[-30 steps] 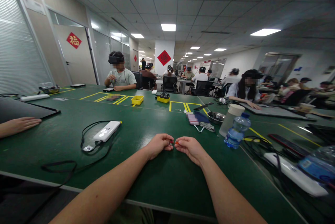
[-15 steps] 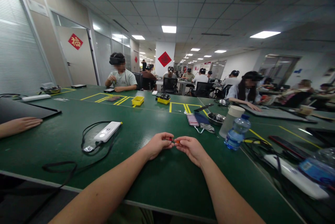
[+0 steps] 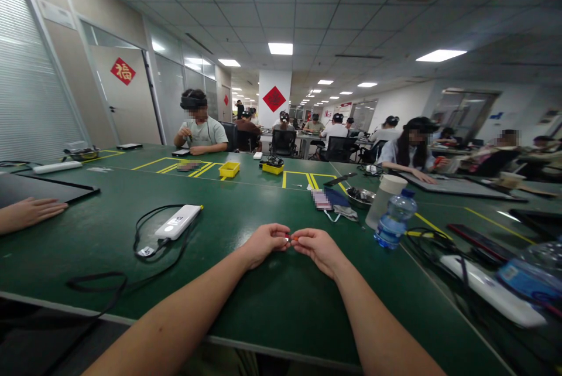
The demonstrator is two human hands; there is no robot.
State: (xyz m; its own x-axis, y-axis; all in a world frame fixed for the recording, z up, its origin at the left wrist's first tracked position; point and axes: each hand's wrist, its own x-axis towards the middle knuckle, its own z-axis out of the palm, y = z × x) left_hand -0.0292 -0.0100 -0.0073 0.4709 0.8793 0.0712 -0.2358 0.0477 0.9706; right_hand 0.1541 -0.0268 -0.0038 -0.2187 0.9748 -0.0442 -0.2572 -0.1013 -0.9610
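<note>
Left of the water bottle [image 3: 395,222], over the green desk [image 3: 281,306], the left hand [image 3: 264,246] pinches a small red piece [image 3: 287,237] between thumb and fingers, and the right hand [image 3: 319,249] pinches a small orange piece [image 3: 295,239]; the pieces are close together, whether touching I cannot tell. A white device [image 3: 179,222] with a black cable lies well left of the bottle. A pale tumbler [image 3: 383,203] stands just behind the bottle, a metal bowl [image 3: 357,204] beyond. Farther past the bottle, leftward, are two yellow trays [image 3: 230,172], then a seated person [image 3: 205,133].
</note>
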